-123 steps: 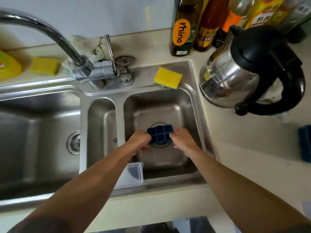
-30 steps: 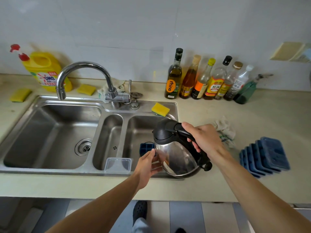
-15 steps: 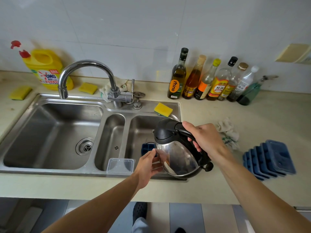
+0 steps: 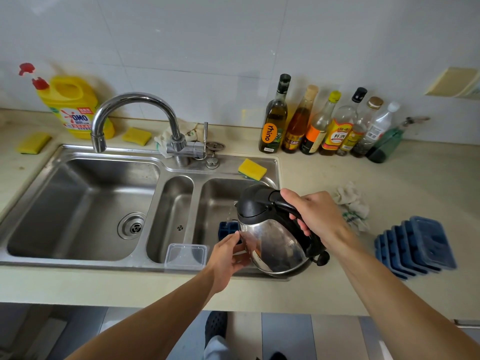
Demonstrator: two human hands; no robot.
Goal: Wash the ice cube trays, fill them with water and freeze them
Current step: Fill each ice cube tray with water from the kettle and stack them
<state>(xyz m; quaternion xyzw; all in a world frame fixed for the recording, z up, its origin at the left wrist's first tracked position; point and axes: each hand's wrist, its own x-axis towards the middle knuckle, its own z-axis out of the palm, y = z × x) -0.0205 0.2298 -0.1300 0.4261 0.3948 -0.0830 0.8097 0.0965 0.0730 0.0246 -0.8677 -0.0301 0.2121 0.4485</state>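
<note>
**Pouring water into the small blue tray**

The right hand is wrapped tight round the black handle of the shiny steel kettle with a black lid. It tips the kettle over the right bowl of the steel sink. The left hand is mostly open, and its fingers rest on the kettle's shiny side. It holds nothing that I can see. A thin line of water seems to fall from the spout. Under it, on the bottom of that bowl, lies the small blue plastic ice cube tray, partly hidden behind the kettle.

I think this is the filling step for this one tray. I cannot see how full its little cups are.

A row of more blue ice cube trays leans together on the pale surface, well apart from the sink. They are tilted, so I think they have no water in them yet. No freezer shows. So most of the job is left: fill the other trays, then freeze them all.
</note>
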